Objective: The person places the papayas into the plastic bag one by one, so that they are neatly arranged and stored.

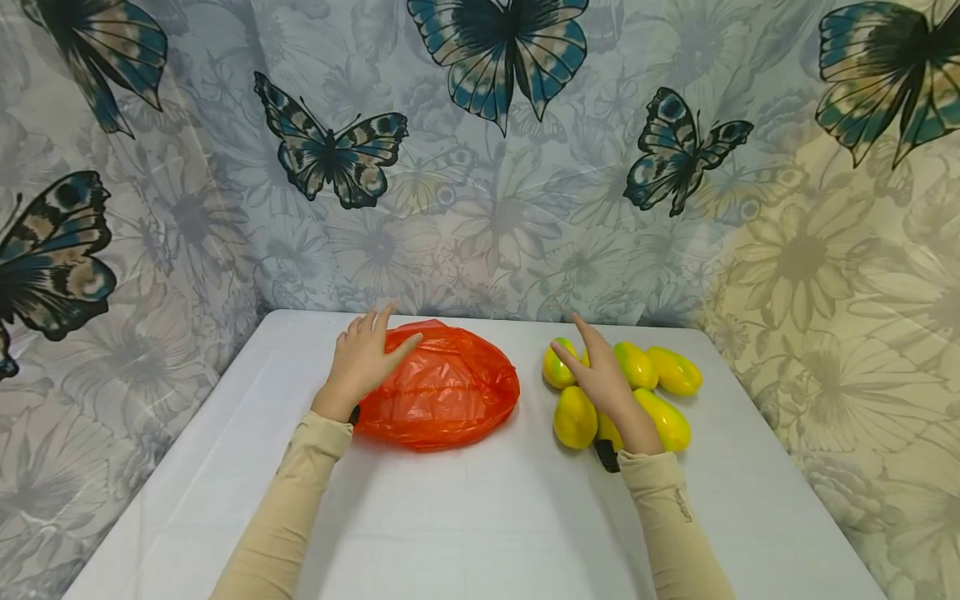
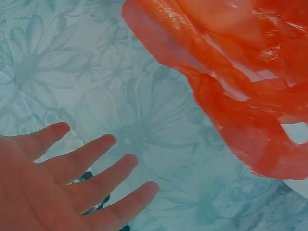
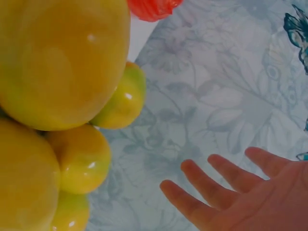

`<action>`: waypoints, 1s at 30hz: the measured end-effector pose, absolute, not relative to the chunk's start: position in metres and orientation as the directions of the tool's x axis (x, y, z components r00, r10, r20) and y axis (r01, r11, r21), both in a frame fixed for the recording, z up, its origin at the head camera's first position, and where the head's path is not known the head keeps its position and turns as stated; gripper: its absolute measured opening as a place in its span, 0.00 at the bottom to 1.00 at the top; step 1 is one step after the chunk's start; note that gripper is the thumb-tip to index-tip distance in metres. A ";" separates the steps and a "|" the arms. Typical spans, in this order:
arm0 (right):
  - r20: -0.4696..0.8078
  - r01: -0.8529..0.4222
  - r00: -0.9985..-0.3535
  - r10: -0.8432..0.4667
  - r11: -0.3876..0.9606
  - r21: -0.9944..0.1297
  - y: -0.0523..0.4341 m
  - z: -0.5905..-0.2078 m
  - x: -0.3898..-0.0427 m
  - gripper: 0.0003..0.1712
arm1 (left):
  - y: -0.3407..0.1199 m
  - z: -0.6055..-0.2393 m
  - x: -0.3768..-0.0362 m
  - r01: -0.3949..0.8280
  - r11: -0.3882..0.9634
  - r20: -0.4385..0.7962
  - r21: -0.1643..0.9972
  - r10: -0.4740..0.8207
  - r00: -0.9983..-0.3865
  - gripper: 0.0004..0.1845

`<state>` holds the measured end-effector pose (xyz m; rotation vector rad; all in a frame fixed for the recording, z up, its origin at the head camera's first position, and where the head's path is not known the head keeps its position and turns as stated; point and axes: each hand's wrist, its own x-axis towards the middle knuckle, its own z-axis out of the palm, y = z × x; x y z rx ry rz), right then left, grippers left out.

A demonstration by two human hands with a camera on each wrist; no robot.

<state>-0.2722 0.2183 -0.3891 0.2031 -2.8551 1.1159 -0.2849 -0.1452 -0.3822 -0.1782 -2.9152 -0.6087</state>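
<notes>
A crinkled red plastic bag [image 1: 450,392] lies on the white table left of centre. My left hand [image 1: 363,358] is over the bag's left side, fingers spread and holding nothing; the left wrist view shows a gap between its fingers and the bag [image 2: 240,96]. On the right, several yellow mangoes [image 1: 576,418] with greenish patches sit close together. Above them is my right hand [image 1: 603,379], its fingers extended and nothing in its grasp. In the right wrist view the mangoes [image 3: 62,62] are apart from the fingers. The right forearm hides part of the group.
The white table [image 1: 465,517] carries the bag and the fruit, with bare cloth between them and in front. A patterned cloth with butterflies [image 1: 510,225] hangs behind the table and along both sides.
</notes>
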 end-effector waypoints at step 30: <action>0.052 -0.042 -0.999 0.000 0.606 -0.795 0.265 -0.411 -0.244 0.49 | -0.189 -0.412 -0.279 0.112 0.887 0.146 0.447 0.050 -0.988 0.43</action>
